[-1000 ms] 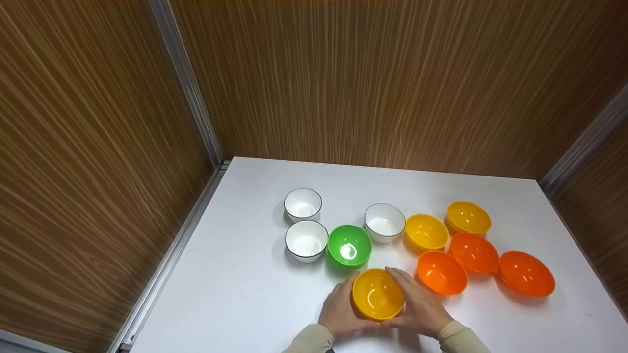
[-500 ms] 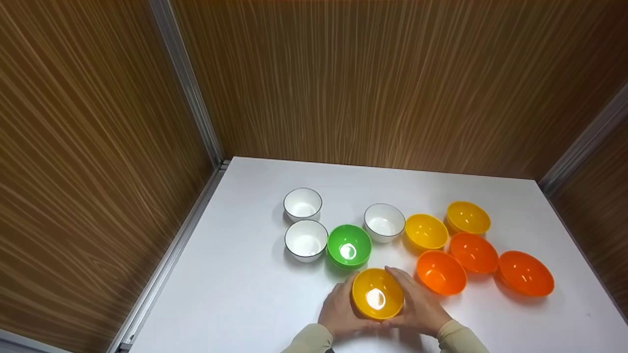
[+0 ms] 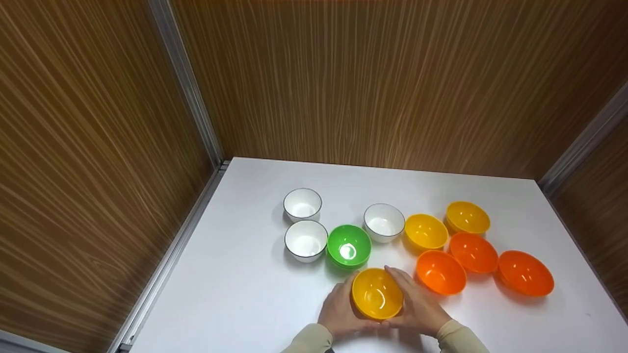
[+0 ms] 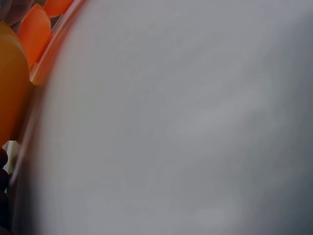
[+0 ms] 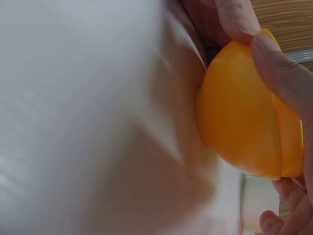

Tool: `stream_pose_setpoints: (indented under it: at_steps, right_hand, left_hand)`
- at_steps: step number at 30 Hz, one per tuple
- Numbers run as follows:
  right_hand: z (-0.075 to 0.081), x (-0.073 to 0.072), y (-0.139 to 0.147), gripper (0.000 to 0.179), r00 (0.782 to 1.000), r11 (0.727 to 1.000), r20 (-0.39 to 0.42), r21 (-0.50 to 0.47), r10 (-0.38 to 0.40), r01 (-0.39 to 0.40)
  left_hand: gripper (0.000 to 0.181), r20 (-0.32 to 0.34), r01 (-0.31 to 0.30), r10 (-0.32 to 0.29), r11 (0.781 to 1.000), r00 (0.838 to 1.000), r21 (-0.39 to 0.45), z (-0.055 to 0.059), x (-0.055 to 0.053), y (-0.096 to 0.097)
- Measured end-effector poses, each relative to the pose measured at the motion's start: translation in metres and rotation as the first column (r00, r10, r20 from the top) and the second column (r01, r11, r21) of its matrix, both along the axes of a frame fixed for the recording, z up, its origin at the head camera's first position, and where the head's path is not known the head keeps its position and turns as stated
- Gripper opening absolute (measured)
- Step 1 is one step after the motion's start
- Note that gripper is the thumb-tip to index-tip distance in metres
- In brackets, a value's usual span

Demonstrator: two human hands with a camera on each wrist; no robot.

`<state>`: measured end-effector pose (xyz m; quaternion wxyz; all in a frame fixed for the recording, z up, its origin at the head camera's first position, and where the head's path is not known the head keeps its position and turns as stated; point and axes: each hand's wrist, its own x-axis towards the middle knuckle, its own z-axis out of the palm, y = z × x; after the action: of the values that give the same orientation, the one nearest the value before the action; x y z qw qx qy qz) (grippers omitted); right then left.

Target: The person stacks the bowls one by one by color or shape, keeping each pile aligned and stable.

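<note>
Two yellow bowls (image 3: 377, 293), nested one inside the other, stand upright near the front of the table. My left hand (image 3: 339, 310) curves round their left side, and my right hand (image 3: 421, 308) grips the right side. In the right wrist view, the stacked yellow bowls (image 5: 239, 110) show a doubled rim, with a thumb (image 5: 281, 73) pressed along it and their base close over the white surface. Only a slice of the yellow bowl's side (image 4: 11, 83) enters the left wrist view. Just behind the stack is a green bowl (image 3: 349, 245), also with a doubled rim.
White bowls (image 3: 302, 203) with dark rims stand at the left and back. Yellow bowls (image 3: 426, 231) and orange bowls (image 3: 441, 273) cluster to the right, one orange bowl close to my right hand. Wood-grain panels (image 3: 373, 83) wall in the white table (image 3: 221, 274).
Both hands keep their hold on the yellow bowls and stay in place. Only the bright reflection inside the upper bowl changes, flaring and then shrinking.
</note>
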<state>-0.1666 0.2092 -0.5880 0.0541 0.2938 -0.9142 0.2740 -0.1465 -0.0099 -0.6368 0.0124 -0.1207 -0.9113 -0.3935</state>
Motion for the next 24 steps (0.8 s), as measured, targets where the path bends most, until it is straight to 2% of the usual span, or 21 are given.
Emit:
stream_pose_setpoints:
  at_steps: [7,12,19,24]
  right_hand:
    - [0.004,0.002,0.003,0.124,0.999,1.0,0.051,0.007,0.01,-0.01]
    - [0.013,0.002,0.007,0.117,0.996,0.999,0.085,-0.048,0.009,-0.005]
    - [0.027,-0.007,0.017,0.108,0.99,0.991,0.139,-0.13,-0.004,0.022]
    - [0.039,-0.018,0.026,0.106,0.995,0.988,0.097,-0.153,-0.008,0.023]
  left_hand:
    - [0.129,-0.012,0.019,-0.018,1.0,1.0,0.024,0.0,0.0,-0.003]
    - [0.127,-0.028,0.013,-0.012,1.0,1.0,0.026,-0.002,0.0,-0.004]
    - [0.124,-0.034,0.017,-0.016,0.999,0.999,0.04,-0.002,-0.001,-0.004]
    - [0.124,-0.007,0.018,-0.018,0.999,1.0,0.051,-0.001,-0.001,-0.003]
